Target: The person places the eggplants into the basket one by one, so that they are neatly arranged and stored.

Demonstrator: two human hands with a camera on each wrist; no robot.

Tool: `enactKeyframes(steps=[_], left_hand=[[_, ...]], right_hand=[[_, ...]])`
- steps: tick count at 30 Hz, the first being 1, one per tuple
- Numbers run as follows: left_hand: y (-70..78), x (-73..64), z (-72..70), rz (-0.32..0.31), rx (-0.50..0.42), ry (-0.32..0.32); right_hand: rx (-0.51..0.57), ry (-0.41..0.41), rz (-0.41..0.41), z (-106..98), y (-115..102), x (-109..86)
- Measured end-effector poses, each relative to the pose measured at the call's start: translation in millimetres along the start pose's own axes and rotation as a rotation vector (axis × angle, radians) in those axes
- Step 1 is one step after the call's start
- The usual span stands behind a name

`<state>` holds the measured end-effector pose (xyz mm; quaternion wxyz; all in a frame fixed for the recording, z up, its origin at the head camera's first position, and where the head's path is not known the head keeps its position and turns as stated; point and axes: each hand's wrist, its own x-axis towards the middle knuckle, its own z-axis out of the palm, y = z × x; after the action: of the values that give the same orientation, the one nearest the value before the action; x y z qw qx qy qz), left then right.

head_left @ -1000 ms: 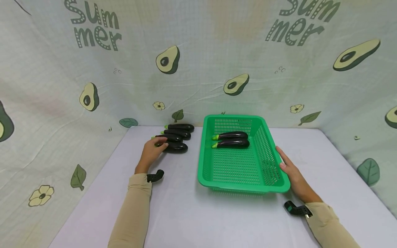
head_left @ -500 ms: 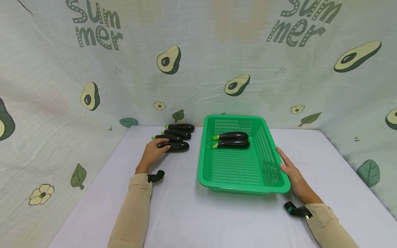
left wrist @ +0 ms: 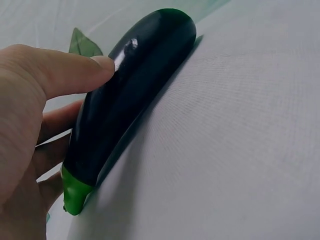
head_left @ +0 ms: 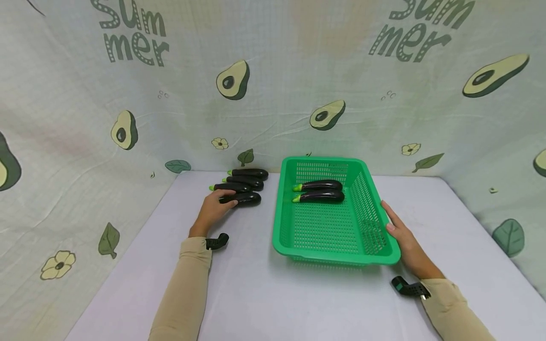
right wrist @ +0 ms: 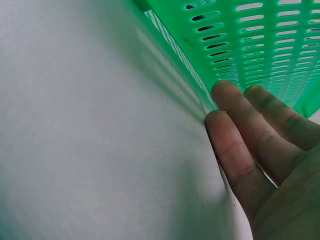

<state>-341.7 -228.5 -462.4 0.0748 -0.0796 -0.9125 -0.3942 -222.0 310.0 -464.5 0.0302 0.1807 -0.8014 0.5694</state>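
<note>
In the head view, my left hand [head_left: 212, 210] holds the nearest eggplant [head_left: 248, 199] of a group at the table's back left. The left wrist view shows the thumb [left wrist: 80, 70] along one side of this dark, glossy eggplant [left wrist: 130, 85] and the other fingers behind it; its green stem end points down toward the palm. A green plastic basket [head_left: 332, 258] stands right of centre with two eggplants inside. Against its right side rests my right hand [head_left: 407, 241], thumb at the rim. Nearly straight fingers [right wrist: 262, 140] touch its slotted outer wall in the right wrist view.
Three more eggplants [head_left: 245, 183] lie side by side behind the held one. The basket's two eggplants [head_left: 322, 196] lie at its far end. A white cloth covers the table [head_left: 251, 293], and a printed fabric backdrop [head_left: 277, 76] hangs along the back and sides.
My left hand and the nearest eggplant have shifted slightly right and away from me. The right hand and basket hold their place.
</note>
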Motion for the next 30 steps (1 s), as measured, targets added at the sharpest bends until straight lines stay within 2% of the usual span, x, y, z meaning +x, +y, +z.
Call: enactKeyframes(steps=[15,30], left_hand=[[3.5,2.5,6.2,-0.013,0.050,-0.027],[4.4,2.7,12.7,0.018,0.060,-0.013]], right_hand=[[-0.001,-0.008,0.012,0,0,-0.3],[-0.016,-0.001,0.008,0,0,-0.6]])
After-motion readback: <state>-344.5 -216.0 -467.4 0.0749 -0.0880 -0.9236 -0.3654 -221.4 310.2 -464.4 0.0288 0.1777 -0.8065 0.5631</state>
